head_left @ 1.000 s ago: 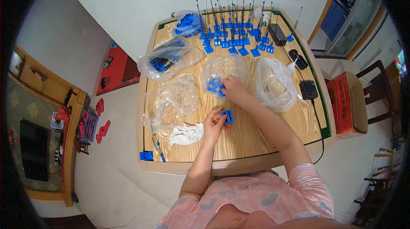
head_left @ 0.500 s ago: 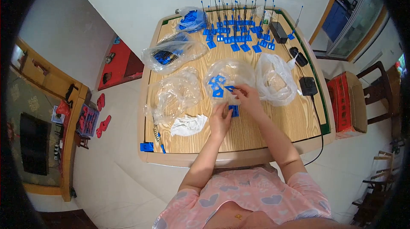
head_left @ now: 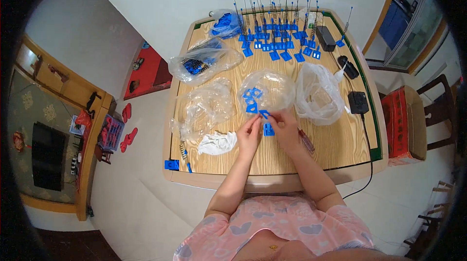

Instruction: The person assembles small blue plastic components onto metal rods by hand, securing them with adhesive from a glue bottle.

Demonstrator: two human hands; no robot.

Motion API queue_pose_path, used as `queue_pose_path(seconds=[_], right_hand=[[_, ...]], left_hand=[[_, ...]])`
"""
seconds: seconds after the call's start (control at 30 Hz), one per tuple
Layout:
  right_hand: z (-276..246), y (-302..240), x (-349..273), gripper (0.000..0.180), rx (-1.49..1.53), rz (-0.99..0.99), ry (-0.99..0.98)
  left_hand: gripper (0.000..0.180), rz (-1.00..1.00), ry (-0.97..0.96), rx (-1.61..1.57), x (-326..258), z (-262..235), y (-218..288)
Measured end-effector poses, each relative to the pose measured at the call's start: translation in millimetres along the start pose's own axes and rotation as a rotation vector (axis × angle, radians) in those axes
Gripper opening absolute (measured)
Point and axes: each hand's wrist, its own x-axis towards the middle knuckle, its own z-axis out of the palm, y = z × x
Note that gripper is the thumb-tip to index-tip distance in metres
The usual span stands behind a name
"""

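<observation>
Both hands meet over the middle of the light wooden table [head_left: 335, 139]. The left hand [head_left: 249, 137] and the right hand [head_left: 284, 129] pinch a small blue plastic piece [head_left: 264, 113] between their fingertips, just off the tabletop. A second small blue plastic block [head_left: 268, 129] lies on the table right under the hands, touching the right hand. At 12 o'clock from the hands sits a clear plastic bag with blue bits inside [head_left: 267, 90]. At 2 o'clock is a white-ish see-through bag [head_left: 318, 93]. At 9 o'clock lies a crumpled white cloth [head_left: 217, 143], and a big empty-looking clear bag [head_left: 206, 108] is at 10 o'clock. Far off at 12 o'clock stand rows of blue bases with thin metal springs and rods [head_left: 279, 32].
</observation>
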Motion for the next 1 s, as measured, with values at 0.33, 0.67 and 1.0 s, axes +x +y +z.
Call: queue_pose_path(seconds=[0.33, 0.67, 1.0], right_hand=[[1.9, -4.7, -8.0, 0.016, 0.387, 0.244, -0.034], [1.8, 5.9, -8.8, 0.022, 0.298, 0.156, -0.099], [2.5, 12.0, -7.4, 0.028, 0.371, 0.148, -0.154]], left_hand=[[0.019, -0.153, -0.058, -0.436, -3.0, -0.7, 8.4], [0.017, -0.205, 0.004, -0.337, -6.1, -1.0, 26.7], [0.018, -0.254, -0.048, -0.432, -5.0, -6.1, 25.5]])
